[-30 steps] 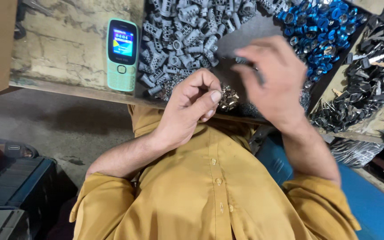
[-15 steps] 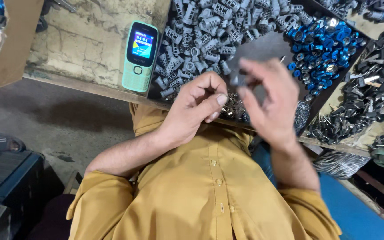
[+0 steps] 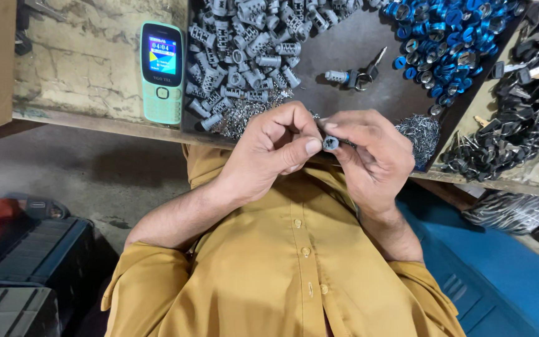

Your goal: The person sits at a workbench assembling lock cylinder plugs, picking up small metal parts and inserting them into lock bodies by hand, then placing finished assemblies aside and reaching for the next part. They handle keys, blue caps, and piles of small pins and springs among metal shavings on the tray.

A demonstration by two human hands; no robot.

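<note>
Left hand (image 3: 269, 159) and right hand (image 3: 369, 159) fingers both clamped on small grey cylinder (image 3: 330, 143), above worktop (image 3: 344, 47), phone (image 3: 161, 72) at left.

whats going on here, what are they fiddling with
A person in a mustard shirt holds a small grey metal cylinder between the fingertips of both hands, left hand and right hand, just above the bench edge. Behind lie a heap of grey cylinders, blue caps, black keys and a green phone.
</note>
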